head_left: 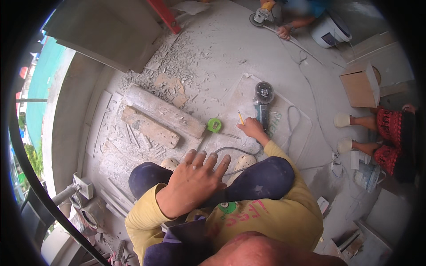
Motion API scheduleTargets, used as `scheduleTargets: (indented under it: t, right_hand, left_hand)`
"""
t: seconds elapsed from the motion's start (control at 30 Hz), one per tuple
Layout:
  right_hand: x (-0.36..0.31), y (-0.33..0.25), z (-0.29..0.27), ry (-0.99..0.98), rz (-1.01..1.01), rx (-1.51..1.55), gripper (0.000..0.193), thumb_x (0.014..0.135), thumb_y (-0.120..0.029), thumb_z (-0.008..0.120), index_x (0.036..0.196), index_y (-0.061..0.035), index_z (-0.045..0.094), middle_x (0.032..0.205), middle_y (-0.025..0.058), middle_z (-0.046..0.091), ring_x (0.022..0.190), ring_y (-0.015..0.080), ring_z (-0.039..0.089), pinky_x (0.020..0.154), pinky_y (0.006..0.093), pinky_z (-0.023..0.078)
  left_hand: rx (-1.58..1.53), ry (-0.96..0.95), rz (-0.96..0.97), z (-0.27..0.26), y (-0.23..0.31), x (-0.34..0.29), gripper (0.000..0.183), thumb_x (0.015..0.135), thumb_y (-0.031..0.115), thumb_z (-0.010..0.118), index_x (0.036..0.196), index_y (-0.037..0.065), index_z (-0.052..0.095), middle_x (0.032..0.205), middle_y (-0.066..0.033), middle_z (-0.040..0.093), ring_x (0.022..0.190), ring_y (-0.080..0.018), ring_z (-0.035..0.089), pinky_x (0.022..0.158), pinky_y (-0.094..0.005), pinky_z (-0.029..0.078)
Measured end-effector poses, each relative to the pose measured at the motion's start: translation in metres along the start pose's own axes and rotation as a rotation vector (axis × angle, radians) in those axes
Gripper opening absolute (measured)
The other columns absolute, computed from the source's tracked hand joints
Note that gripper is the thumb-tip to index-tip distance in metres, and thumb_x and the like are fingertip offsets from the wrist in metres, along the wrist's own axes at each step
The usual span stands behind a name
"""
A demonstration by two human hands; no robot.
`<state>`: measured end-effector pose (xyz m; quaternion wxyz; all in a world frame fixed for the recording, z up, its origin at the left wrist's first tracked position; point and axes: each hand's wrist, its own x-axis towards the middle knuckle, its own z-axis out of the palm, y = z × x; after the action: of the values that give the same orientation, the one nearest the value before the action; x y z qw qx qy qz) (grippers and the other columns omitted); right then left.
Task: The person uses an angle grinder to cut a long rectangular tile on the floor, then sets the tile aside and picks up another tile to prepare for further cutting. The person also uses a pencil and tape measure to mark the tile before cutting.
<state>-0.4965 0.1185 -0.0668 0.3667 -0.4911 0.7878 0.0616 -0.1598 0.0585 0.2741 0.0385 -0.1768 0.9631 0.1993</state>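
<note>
My right hand is closed around a yellow pencil, low over a pale, dusty tile on the floor. Just right of that hand lies an angle grinder with a dark round disc at its far end. A green tape measure rests to the left, its blade drawn out a short way toward me. Above my knees, my left hand is raised, back upward, fingers spread and holding nothing.
Two dusty blocks lie at left, amid chips and narrow strips. Grey cables run across the floor. At the far right, another person's hand holds a long strip by a grinder, near a white bucket. A second person's legs extend from the right.
</note>
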Motion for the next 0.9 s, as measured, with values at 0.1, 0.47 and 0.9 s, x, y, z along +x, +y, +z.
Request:
scheduleTargets:
  t: [0.1,0.47,0.9]
  right_hand:
    - [0.007,0.004,0.006,0.124,0.019,-0.051,0.057,0.098,-0.057,0.073,0.106,0.0,0.076,0.108,0.0283,0.077,0.104,0.0478,0.075,0.09,0.0586,0.058]
    - [-0.007,-0.028,-0.005,0.074,0.002,-0.163,0.045,0.101,-0.046,0.072,0.108,-0.0015,0.073,0.1,0.0256,0.078,0.1,0.0474,0.075,0.086,0.0588,0.058]
    - [0.041,-0.092,-0.001,-0.121,-0.753,0.129,0.025,0.091,-0.027,0.08,0.092,-0.004,0.071,0.148,0.0243,0.062,0.128,0.0446,0.059,0.11,0.0503,0.049]
  left_hand:
    - [-0.014,0.058,0.056,-0.001,-0.006,0.0,0.075,0.09,0.047,0.081,0.151,0.009,0.062,0.132,-0.0135,0.071,0.121,-0.033,0.069,0.108,-0.0503,0.053]
    - [-0.18,-0.02,0.049,0.004,-0.066,0.005,0.072,0.093,0.047,0.078,0.151,0.008,0.062,0.132,-0.0185,0.072,0.122,-0.0386,0.071,0.11,-0.0547,0.052]
    - [-0.2,-0.085,-0.035,0.002,-0.103,0.009,0.074,0.091,0.046,0.08,0.152,0.01,0.06,0.133,-0.0173,0.072,0.125,-0.0393,0.069,0.111,-0.0556,0.052]
